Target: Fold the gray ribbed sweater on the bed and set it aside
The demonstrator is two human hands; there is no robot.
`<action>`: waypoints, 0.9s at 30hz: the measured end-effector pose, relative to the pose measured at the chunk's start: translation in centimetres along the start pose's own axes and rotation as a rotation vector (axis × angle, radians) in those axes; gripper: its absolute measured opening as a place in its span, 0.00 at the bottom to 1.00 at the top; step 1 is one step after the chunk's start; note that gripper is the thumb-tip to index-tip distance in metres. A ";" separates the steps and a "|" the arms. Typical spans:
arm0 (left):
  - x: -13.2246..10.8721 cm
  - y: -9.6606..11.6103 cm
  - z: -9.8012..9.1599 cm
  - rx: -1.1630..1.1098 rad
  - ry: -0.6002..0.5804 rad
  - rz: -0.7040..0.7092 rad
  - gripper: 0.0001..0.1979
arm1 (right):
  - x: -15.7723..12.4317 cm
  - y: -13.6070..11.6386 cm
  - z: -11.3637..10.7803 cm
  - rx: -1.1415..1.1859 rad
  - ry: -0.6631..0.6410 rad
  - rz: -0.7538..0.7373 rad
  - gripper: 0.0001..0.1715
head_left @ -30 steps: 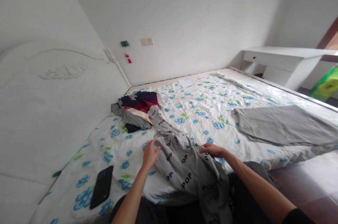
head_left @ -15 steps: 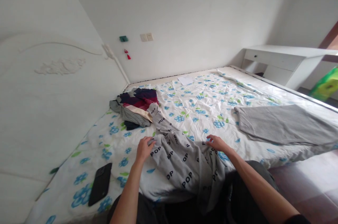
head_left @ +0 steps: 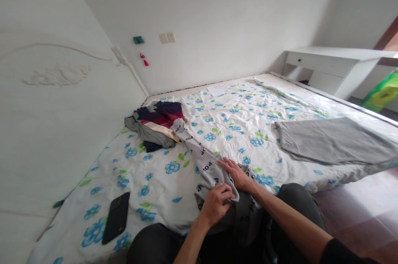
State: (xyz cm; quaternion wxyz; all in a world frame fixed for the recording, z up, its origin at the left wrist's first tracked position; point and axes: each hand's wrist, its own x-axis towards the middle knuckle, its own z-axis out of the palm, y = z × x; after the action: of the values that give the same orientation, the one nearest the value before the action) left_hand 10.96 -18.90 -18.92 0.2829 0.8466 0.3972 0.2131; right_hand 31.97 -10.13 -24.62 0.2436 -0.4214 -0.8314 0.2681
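A grey garment printed with black POP lettering (head_left: 209, 168) lies bunched at the bed's front edge, in front of my knees. One long, narrow part of it stretches away to the far left and reaches the clothes pile. Near its folded edge, my left hand (head_left: 217, 201) is closed with curled fingers on the cloth. My right hand (head_left: 236, 174) rests flat on the garment just beyond, fingers stretched out. Below my hands the rest of the garment hangs over the bed edge between my knees, partly hidden by my forearms.
The bed has a floral sheet (head_left: 174, 189). A pile of dark red, navy and grey clothes (head_left: 161, 116) lies at the far left, with a black phone (head_left: 116, 218) nearer me. Folded grey ribbed clothing (head_left: 336, 139) lies right. A white desk (head_left: 329, 64) stands beyond.
My left hand has moved right and toward me, carrying the garment's left edge over to the right. My right hand has shifted left and flattened on the cloth. The garment now lies narrower.
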 end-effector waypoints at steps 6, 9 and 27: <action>-0.7 -0.6 -2.3 -0.244 -0.118 -0.201 0.20 | 0.6 0.2 0.3 0.119 0.031 0.129 0.46; 0.1 -1.4 -3.8 -0.252 -0.131 -0.203 0.28 | 0.6 0.4 0.1 0.126 0.002 0.149 0.54; 3.9 -7.2 -12.8 0.355 -0.029 -0.177 0.13 | 1.5 1.7 -4.4 -0.047 0.406 0.291 0.17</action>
State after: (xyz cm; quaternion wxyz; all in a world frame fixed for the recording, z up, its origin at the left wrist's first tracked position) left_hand 1.83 -8.06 -13.41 0.1526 0.8479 0.4974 0.1020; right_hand 34.94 -6.98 -22.18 0.3547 -0.5876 -0.7018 0.1909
